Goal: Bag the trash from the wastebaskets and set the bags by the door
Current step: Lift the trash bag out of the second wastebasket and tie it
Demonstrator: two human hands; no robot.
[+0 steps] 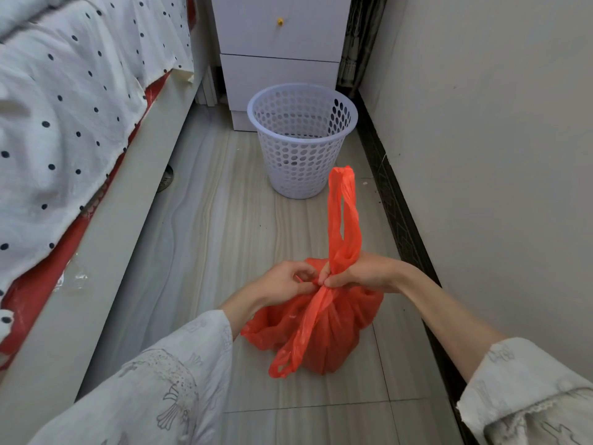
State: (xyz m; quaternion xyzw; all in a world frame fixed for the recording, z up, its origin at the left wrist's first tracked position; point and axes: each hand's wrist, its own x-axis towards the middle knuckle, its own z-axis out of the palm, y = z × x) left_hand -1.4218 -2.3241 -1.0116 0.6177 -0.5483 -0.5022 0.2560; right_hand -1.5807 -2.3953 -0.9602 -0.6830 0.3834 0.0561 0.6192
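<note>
A full red plastic bag (324, 332) sits on the tiled floor in front of me. Both hands meet at its gathered neck. My right hand (362, 273) grips one handle loop, which stands straight up above the fist. My left hand (284, 282) pinches the bag's neck where the other handle crosses; that handle hangs down over the front of the bag. A white perforated wastebasket (301, 139) stands upright farther along the floor, with no bag in it.
A bed (80, 123) with a dotted white cover and red sheet runs along the left. A white nightstand (279, 43) stands behind the wastebasket. A wall with a dark baseboard (404, 220) closes the right side. The floor strip between is narrow.
</note>
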